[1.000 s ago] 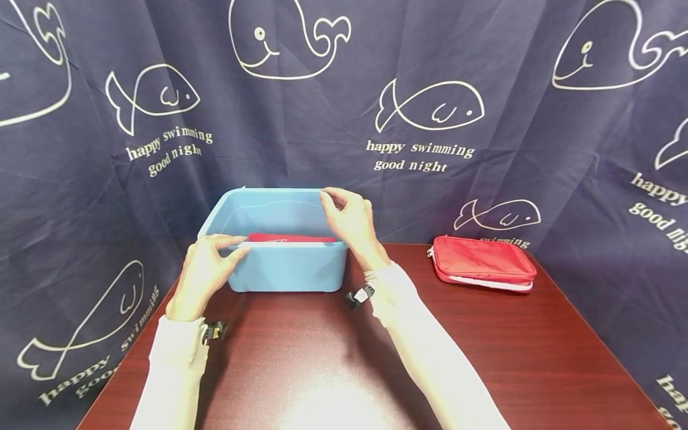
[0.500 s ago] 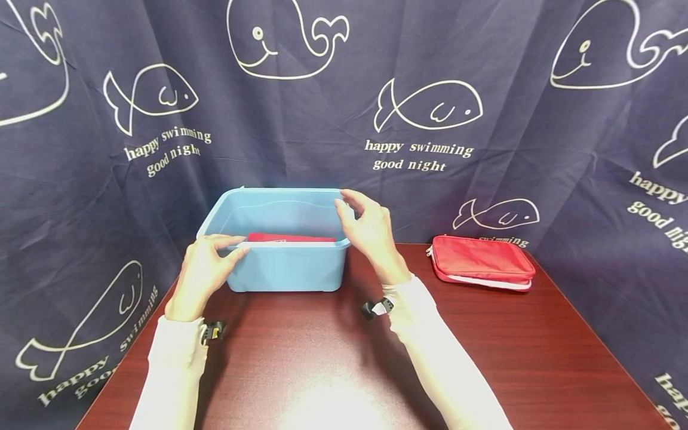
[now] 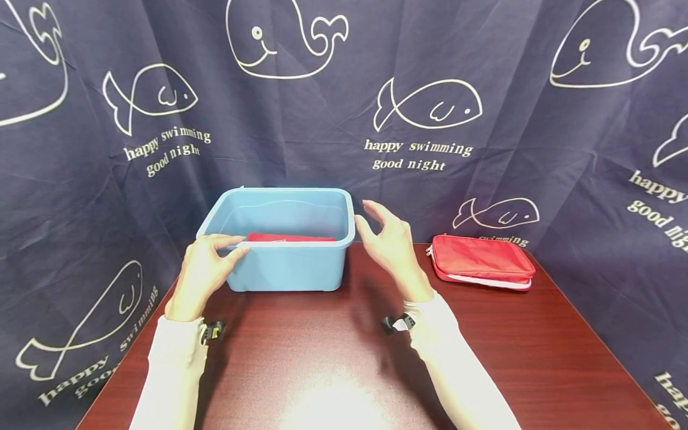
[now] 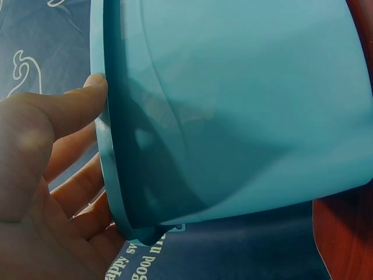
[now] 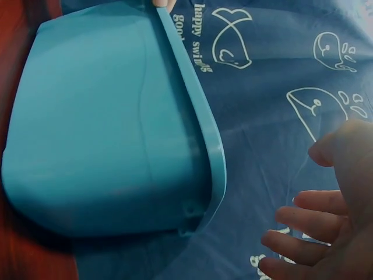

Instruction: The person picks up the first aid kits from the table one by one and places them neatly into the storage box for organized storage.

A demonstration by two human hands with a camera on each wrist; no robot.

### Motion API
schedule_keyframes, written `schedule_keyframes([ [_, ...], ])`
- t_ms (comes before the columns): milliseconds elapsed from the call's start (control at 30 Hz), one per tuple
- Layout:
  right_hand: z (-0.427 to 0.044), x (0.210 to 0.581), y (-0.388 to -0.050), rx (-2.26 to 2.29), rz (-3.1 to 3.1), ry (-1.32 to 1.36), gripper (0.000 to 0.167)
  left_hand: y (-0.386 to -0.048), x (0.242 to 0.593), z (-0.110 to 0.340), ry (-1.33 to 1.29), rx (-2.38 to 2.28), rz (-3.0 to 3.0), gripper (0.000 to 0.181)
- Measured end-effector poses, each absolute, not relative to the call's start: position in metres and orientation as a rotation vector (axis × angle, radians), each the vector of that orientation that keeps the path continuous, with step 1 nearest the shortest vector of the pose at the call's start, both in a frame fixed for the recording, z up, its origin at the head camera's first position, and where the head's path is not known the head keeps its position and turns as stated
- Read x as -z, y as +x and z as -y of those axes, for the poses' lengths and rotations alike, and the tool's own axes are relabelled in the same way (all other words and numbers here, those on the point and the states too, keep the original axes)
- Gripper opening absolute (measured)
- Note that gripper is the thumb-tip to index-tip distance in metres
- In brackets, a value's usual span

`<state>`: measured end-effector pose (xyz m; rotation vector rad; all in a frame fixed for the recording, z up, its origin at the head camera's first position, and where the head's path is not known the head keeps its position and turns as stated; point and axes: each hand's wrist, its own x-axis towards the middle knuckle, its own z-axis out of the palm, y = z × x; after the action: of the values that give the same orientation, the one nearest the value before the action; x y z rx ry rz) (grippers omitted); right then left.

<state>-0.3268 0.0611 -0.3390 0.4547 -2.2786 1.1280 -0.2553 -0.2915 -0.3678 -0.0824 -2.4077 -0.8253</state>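
A light blue plastic bin [image 3: 290, 269] stands on the table, its mouth facing up. Inside it lies something flat and red [image 3: 290, 237] with a white edge, mostly hidden by the front wall. My left hand [image 3: 201, 272] pinches the bin's front rim near its left corner; the left wrist view has the thumb [image 4: 87, 99] on the rim and the other fingers behind it. Just right of the bin, my right hand [image 3: 392, 248] holds nothing, its fingers parted. A gap separates it from the bin in the right wrist view.
To the right on the wooden table [image 3: 484, 346] lies a red zippered pouch [image 3: 481, 260] with a white edge along its front. A dark blue curtain [image 3: 322, 131] with fish and whale drawings hangs close behind the bin and along both sides.
My right hand has come away from the bin's back right rim and moved right and toward me. The left hand and the bin stay where they were.
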Motion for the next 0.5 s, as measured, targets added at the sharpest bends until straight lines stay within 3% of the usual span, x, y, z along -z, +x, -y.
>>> schedule_keyframes([
  [500,-0.107,0.370,-0.326,-1.006,2.395,0.379,0.051,-0.255,0.368,0.291,-0.081,0.830,2.412,0.030],
])
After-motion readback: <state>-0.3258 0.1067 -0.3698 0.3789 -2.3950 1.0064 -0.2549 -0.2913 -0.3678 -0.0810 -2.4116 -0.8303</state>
